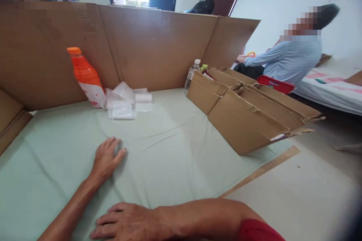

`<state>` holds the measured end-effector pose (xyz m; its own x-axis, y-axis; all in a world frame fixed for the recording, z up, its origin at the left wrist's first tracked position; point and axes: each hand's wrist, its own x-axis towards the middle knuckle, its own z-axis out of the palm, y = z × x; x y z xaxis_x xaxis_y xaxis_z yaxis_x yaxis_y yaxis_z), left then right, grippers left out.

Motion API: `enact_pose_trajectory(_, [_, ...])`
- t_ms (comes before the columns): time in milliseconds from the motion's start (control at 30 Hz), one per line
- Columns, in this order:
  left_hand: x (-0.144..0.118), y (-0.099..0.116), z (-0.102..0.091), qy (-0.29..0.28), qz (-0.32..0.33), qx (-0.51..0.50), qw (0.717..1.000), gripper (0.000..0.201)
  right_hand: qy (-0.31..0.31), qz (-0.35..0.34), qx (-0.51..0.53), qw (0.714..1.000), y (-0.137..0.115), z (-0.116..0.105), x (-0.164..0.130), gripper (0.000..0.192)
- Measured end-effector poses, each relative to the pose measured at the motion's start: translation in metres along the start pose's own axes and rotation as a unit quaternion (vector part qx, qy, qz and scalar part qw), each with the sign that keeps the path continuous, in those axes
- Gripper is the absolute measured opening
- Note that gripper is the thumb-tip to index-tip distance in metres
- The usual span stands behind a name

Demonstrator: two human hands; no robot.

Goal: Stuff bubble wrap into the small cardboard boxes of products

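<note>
Both hands lie flat and empty on the pale green cloth (175, 147) covering the desk: the left hand (106, 158) with fingers released and spread, the right hand (127, 221) palm down, crossing in front of it near the lower edge. It reads as a smoothing or resting pause; any pick-up would call for a reach forward, since the plastic bags (123, 101) and orange bottle (86, 77) sit well apart by the cardboard wall (158, 45). An open carton (246, 109) and a water bottle (191, 75) stand right; another person (288, 60) sits beyond
</note>
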<state>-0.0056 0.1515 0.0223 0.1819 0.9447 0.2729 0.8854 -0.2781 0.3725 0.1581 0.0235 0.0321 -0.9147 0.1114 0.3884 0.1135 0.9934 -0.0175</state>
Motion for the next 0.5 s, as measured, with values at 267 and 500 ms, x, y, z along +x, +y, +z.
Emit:
enact_pose_trajectory(267, [-0.053,0.177,0.036,-0.232,0.341,-0.074,0.908,0.065,0.173,0.345,-0.101,0.917,0.02,-0.132,-0.147,0.034])
enact_pose_trajectory(500, [-0.094,0.211,0.022,-0.282,0.454,-0.169,0.828,0.063,0.071,0.605,-0.41,0.679,0.078,-0.267,-0.26,0.045])
